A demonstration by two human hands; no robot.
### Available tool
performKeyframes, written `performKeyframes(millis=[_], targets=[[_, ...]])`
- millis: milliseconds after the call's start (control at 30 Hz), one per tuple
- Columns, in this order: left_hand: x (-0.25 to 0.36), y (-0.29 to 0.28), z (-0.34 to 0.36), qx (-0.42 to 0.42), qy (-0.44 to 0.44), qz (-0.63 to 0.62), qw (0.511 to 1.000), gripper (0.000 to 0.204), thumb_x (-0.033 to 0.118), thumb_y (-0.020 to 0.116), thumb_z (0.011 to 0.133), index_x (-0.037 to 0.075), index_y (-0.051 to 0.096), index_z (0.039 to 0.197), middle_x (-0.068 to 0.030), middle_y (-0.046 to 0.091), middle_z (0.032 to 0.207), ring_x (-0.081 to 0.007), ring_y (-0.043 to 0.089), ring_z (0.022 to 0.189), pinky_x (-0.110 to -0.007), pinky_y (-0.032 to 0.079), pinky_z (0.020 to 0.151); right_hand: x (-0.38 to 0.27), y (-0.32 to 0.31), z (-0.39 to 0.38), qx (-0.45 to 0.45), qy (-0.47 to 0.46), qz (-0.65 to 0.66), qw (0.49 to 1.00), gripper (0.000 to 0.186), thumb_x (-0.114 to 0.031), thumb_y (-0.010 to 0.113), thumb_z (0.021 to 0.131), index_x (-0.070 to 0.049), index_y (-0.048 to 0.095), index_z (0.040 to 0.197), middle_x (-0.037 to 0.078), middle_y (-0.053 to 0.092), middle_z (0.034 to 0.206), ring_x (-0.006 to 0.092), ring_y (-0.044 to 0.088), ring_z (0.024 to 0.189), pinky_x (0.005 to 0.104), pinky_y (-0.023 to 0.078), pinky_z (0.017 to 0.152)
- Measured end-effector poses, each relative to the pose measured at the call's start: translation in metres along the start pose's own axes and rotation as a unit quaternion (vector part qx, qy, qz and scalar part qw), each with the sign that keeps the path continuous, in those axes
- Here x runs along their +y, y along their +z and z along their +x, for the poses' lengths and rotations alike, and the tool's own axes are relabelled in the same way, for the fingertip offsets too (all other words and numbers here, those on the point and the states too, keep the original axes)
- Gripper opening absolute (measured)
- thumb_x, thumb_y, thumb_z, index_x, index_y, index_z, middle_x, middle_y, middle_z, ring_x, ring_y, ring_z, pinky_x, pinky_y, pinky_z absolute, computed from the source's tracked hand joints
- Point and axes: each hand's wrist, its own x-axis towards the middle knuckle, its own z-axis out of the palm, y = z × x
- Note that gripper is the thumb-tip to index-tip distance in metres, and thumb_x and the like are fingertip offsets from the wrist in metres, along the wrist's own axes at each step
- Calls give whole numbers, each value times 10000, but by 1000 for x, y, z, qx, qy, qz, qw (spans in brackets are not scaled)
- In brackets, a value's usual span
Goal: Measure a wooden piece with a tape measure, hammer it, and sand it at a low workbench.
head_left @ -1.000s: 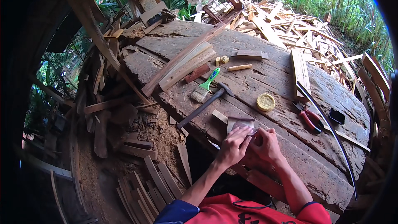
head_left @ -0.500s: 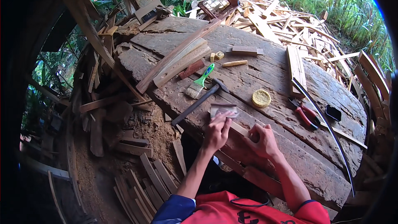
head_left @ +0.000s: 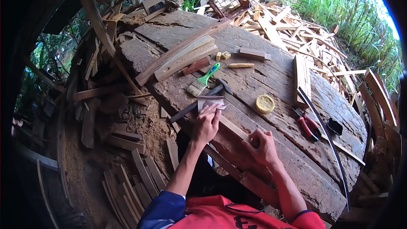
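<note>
My left hand (head_left: 205, 127) presses a folded greyish-brown sheet of sandpaper (head_left: 210, 100) onto a narrow pale wooden strip (head_left: 232, 128), its fingers closed over the sheet. Lower right, my right hand (head_left: 261, 147) pinches the strip's near end between thumb and curled fingers. The strip lies along the front edge of a thick weathered plank table (head_left: 292, 152); its far end is hidden under the sandpaper and left hand. Just beyond the sandpaper rest a hammer (head_left: 199, 104) with a dark handle and a green-handled paintbrush (head_left: 204, 80).
A round yellow disc (head_left: 265, 104), red-handled pliers (head_left: 308, 126), a small black tray (head_left: 334, 127) and a long thin black strip (head_left: 330, 148) lie to the right. Wooden boards (head_left: 186, 59) rest at the back left. Scrap wood (head_left: 292, 34) and a brown crate (head_left: 230, 3) are beyond.
My left hand has slid the sandpaper along the strip, away from my right hand, baring more wood between them. The right hand keeps its pinch. The whole view has shifted slightly.
</note>
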Motion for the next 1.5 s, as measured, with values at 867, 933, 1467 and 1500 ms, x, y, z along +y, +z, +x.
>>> performKeyframes(millis=[867, 933, 1467, 1500], targets=[[72, 16, -38, -139, 82, -124, 979, 360, 208, 571, 1126, -45, 741, 1319, -219, 704, 1422, -370, 636, 1395, -521, 399, 1272, 15, 1, -7, 13, 7, 4, 1000, 300, -275, 888, 876, -112, 693, 1035, 27, 593, 694, 247, 549, 646, 401, 417, 838], [75, 15, -43, -134, 75, -124, 980, 331, 180, 569, 1129, -1, 740, 1346, -190, 726, 1402, -354, 627, 1414, -519, 402, 1266, 12, 3, -5, 21, 4, -8, 1000, 293, -277, 886, 882, -116, 697, 1037, 22, 588, 688, 243, 542, 640, 402, 416, 832], [58, 10, -32, -102, -3, -50, 994, 344, 192, 552, 1132, -34, 763, 1285, -190, 720, 1415, -356, 625, 1415, -518, 411, 1247, 7, 2, -2, 7, 33, -6, 999, 291, -239, 857, 871, -122, 724, 1102, 7, 564, 680, 226, 553, 673, 421, 353, 874], [75, 20, -36, -120, 43, -76, 989, 343, 201, 570, 1127, -26, 761, 1299, -180, 727, 1408, -348, 628, 1413, -516, 415, 1244, 17, 3, -5, 13, 30, -21, 999, 279, -236, 857, 866, -121, 726, 1084, 7, 566, 679, 227, 551, 676, 423, 356, 871]])
